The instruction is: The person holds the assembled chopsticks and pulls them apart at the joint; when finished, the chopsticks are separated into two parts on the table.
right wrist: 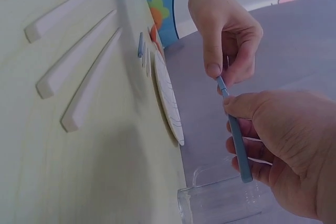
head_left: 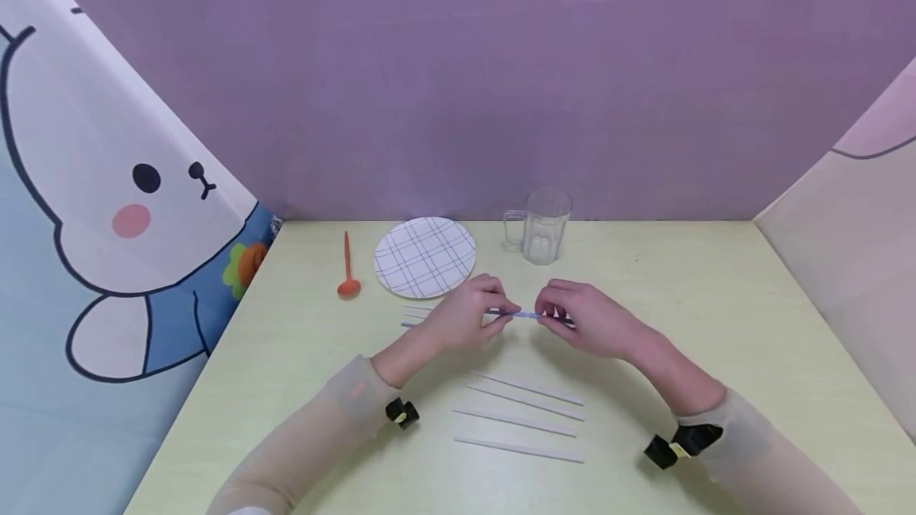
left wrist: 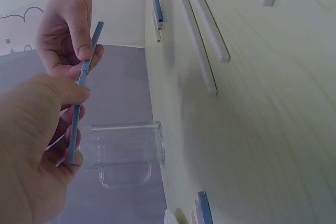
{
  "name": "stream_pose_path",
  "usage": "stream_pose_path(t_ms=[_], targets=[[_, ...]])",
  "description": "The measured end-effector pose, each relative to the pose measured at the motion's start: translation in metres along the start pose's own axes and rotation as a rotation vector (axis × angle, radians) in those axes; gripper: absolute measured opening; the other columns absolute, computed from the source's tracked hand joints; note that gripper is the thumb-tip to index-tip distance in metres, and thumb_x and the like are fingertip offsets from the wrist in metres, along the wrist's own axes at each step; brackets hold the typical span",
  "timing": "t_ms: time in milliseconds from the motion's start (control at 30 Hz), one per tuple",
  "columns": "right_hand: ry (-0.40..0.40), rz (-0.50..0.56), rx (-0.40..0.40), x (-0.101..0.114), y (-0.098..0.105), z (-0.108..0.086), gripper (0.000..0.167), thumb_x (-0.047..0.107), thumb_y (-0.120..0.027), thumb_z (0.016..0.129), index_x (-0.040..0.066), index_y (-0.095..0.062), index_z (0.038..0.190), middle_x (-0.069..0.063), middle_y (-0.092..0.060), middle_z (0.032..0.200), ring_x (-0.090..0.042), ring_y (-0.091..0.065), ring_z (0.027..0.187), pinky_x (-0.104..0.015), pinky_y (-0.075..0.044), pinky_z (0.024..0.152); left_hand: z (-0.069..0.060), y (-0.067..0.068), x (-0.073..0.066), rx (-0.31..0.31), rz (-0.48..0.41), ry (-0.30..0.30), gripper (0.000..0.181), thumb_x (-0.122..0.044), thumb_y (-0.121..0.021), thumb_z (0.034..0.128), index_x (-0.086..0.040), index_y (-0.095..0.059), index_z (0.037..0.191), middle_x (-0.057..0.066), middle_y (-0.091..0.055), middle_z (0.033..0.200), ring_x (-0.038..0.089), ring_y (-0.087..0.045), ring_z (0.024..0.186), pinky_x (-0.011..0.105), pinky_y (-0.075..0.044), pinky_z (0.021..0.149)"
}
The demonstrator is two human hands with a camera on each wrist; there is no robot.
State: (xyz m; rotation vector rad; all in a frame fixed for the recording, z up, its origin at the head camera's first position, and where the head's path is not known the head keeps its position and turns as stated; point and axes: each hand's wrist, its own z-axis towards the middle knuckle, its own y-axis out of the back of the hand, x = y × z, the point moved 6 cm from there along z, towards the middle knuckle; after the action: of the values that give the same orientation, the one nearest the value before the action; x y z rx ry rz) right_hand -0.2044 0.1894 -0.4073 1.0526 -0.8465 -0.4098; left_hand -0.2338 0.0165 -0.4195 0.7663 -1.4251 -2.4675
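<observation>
Both hands pinch one thin blue stick (head_left: 528, 315) above the table, the left hand (head_left: 463, 316) at one part and the right hand (head_left: 592, 319) at the other. Close up in the left wrist view, the blue stick (left wrist: 74, 135) has a narrower step between the two hands; the left hand (left wrist: 31, 135) curls fingers behind it and the right hand (left wrist: 69, 24) holds the far part. Seen in the right wrist view, the stick (right wrist: 240, 148) lies along the curled fingers of the right hand (right wrist: 294, 145), thumb on top, with the left hand (right wrist: 223, 30) beyond.
Several pale sticks (head_left: 518, 451) lie on the table nearer the body. Beside the left forearm lie more sticks, one blue (head_left: 408, 325). Further back are an orange ladle (head_left: 348, 288), a checked round plate (head_left: 425, 257) and a clear mug (head_left: 544, 233).
</observation>
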Motion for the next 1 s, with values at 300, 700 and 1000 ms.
stream_pose_path(t_ms=[300, 700, 1000], targets=[[0.003, -0.017, -0.001, -0.007, 0.000, -0.007, 0.012, 0.007, -0.078, 0.095, 0.017, -0.070, 0.097, 0.010, -0.063, 0.089, -0.002, -0.057, 0.080, -0.022, -0.053, 0.070, -0.010, 0.005, 0.010, 0.049, -0.013, 0.049, 0.016, -0.011, -0.079, 0.0943, -0.012, -0.084, 0.110, 0.000, -0.070, 0.095, 0.013, -0.061, 0.089, 0.023, -0.053, 0.080], [-0.067, -0.056, 0.018, -0.034, 0.002, -0.036, 0.012, 0.008, -0.078, 0.095, 0.018, -0.071, 0.095, 0.014, -0.060, 0.088, 0.002, -0.054, 0.078, -0.022, -0.052, 0.069, -0.049, 0.011, 0.041, 0.120, 0.037, 0.146, 0.019, -0.006, -0.079, 0.0922, -0.013, -0.084, 0.110, 0.000, -0.072, 0.098, 0.012, -0.063, 0.090, 0.027, -0.056, 0.082], [-0.100, -0.050, 0.063, -0.051, -0.002, -0.057, 0.012, 0.008, -0.081, 0.093, 0.016, -0.072, 0.093, 0.014, -0.058, 0.084, 0.003, -0.049, 0.074, -0.021, -0.048, 0.066, -0.084, 0.014, 0.059, 0.182, 0.015, 0.193, 0.017, -0.007, -0.081, 0.0915, -0.013, -0.084, 0.107, -0.001, -0.075, 0.096, 0.012, -0.066, 0.088, 0.031, -0.058, 0.084]])
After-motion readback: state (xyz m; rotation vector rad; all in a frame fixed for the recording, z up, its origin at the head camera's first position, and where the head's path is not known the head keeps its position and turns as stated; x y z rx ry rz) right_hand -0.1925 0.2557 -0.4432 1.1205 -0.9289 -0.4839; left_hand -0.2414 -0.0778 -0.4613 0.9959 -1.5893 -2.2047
